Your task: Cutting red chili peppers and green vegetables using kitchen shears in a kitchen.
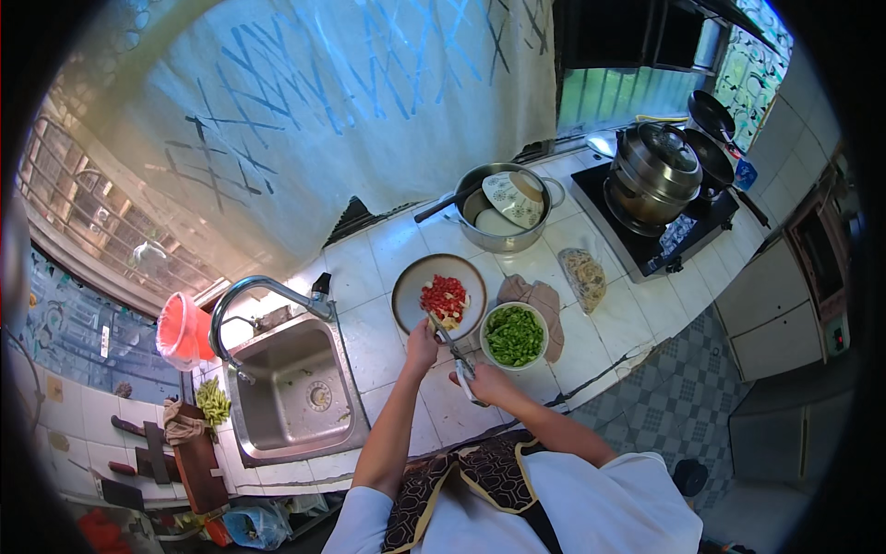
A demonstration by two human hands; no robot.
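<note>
My right hand [486, 383] grips the handles of a pair of kitchen scissors [453, 350], whose blades point up and left over the near rim of a plate. My left hand [422, 347] pinches a small pale piece, perhaps garlic, at the scissor blades. On the grey, brown-rimmed plate [410, 298] lie chopped red peppers [444, 296] with pale yellowish pieces beside them. A white bowl [486, 351] full of chopped green vegetable [514, 335] stands just right of the plate, partly on a brown cloth [549, 299].
A steel pot [504, 242] holding bowls stands behind the plate. Right of it are a bag of dried food [583, 278] and a stove with a lidded steamer [655, 176]. The sink [297, 443] with its curved faucet [263, 280] is left; knives hang beyond it near a wooden rack [197, 471].
</note>
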